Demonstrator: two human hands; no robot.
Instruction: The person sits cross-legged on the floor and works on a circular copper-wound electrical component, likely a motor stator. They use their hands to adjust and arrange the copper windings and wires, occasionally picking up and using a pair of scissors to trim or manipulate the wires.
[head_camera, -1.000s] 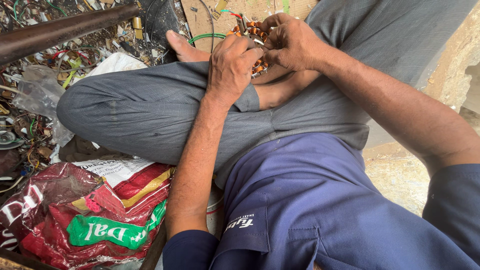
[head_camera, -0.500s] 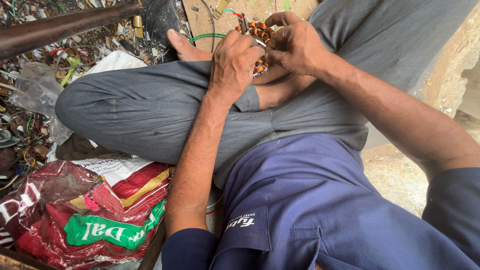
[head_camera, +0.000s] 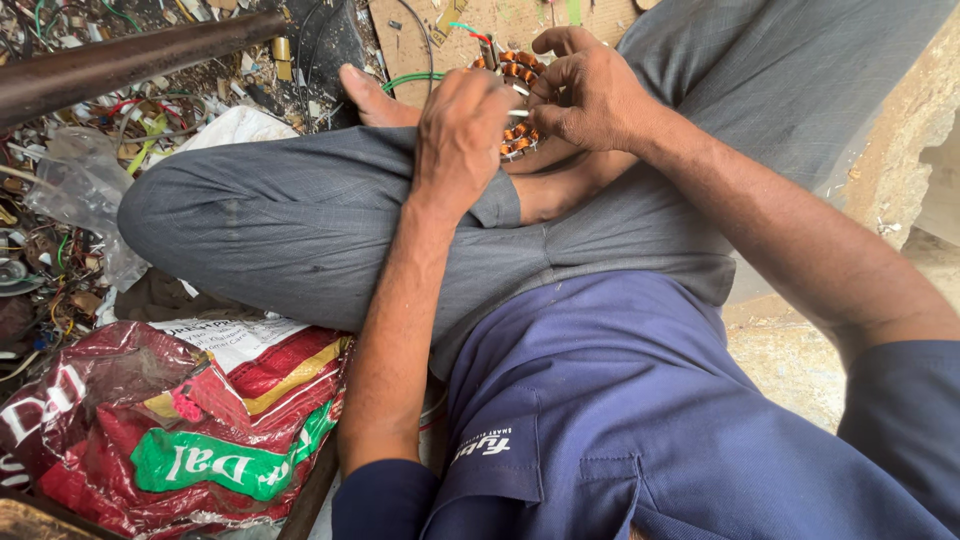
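- Sitting cross-legged on the floor, the person holds a round motor stator wound with copper-orange coils over the crossed legs, near the top middle of the head view.
- The left hand lies over the near side of the stator, back of the hand up, its grip curled down onto the coil ring; the fingertips are hidden, so exactly what they press cannot be told.
- The right hand comes in from the far right, its grip pressed together on the ring's right edge, thumb and bent fingers pinching at the coils.
- A thin pale strip shows between the two hands at the coils; what it is cannot be told.
- A green wire and a red-and-green lead run out from the stator toward a flat sheet of brown cardboard lying behind it.
- A bare foot rests just left of the stator, beside the grey trouser knee.
- Well apart, at lower left, lies a crumpled red plastic sack with a green band.
- A dark rusty metal pipe crosses the upper left above scattered wire scraps.
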